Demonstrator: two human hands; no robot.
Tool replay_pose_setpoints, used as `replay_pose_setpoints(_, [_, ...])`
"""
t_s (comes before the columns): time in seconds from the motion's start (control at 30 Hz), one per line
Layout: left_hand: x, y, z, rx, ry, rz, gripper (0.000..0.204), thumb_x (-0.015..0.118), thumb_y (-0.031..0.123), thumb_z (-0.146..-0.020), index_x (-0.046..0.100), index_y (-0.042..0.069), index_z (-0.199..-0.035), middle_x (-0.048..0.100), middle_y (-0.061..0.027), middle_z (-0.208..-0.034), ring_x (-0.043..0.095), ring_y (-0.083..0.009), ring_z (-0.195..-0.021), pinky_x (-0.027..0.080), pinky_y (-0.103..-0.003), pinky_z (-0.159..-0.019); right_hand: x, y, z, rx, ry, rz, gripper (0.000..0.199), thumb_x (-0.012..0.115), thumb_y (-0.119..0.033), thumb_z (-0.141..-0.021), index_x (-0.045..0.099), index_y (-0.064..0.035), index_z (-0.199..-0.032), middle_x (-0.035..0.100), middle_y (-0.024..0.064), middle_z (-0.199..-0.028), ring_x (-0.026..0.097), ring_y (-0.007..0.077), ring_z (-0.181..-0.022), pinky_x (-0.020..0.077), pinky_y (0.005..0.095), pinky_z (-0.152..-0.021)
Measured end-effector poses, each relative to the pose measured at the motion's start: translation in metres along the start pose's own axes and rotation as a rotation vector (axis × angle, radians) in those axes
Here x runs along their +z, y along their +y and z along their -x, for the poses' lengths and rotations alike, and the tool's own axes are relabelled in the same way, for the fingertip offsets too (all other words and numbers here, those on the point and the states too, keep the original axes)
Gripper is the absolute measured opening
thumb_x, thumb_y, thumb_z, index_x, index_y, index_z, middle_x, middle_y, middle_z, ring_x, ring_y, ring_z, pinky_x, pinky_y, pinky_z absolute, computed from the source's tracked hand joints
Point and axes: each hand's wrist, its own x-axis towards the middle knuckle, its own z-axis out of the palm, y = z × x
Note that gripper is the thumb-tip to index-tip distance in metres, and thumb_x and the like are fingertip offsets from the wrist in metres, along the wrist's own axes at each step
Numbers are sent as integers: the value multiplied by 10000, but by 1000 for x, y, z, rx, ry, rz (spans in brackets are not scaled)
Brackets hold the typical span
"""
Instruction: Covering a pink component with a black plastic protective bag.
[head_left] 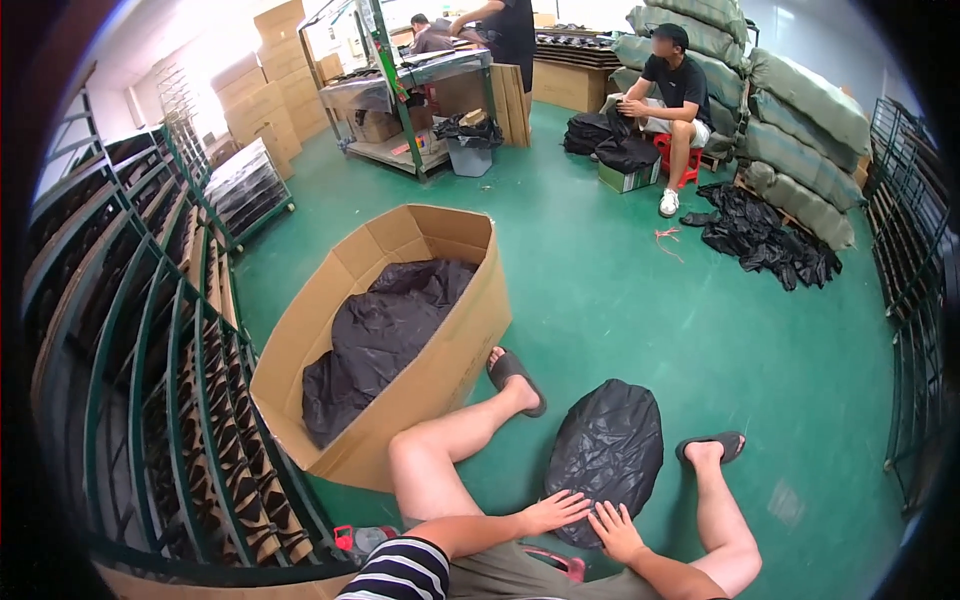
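A full black plastic bag (608,440) with a rounded, wrinkled surface lies on the green floor between my legs. My left hand (556,511) rests flat on its near end, fingers stretched out. Beside it, my right hand (617,533) also lies with fingers spread over the near edge of the bag. Neither hand grips anything. To the left of my left leg stands a large open cardboard box (470,330), with dark plastic bags (395,335) inside it. What those bags contain is hidden.
Green metal racks (180,390) with dark parts line the left; another rack (905,300) stands right. A seated person (672,90) handles dark material near stacked wrapped bales (805,130). Black plastic bags (765,235) lie heaped on the floor. A grey bin (470,155) stands by a workbench (440,75).
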Motion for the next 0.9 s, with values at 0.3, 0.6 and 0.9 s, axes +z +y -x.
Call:
replay_pose_setpoints(0.3, [-14,-15,8,94,-65,87,998,696,220,-724,163,66,-1553,185,-127,-1609,216,-285,-1472,197,-453,-1192,4,-2,0,-1,16,37,828,698,-239,-739,356,-110,-1481,310,177,-1540,283,365,-1429,229,591,-1133])
replay_pose_setpoints(0.6, [-16,-12,4,97,-81,98,1164,810,418,-629,184,59,-1543,210,-123,-1598,217,-290,-1469,195,-461,-1191,3,0,2,-4,-7,41,987,796,-307,-641,335,-95,-1487,285,202,-1544,238,389,-1443,200,608,-1137])
replay_pose_setpoints(0.9, [2,-8,7,122,-20,138,1161,819,417,-597,229,58,-1531,312,-113,-1553,310,-273,-1417,265,-455,-1146,-9,-5,3,15,-71,-7,1009,785,-373,-658,308,-87,-1499,249,208,-1558,210,398,-1450,173,608,-1145])
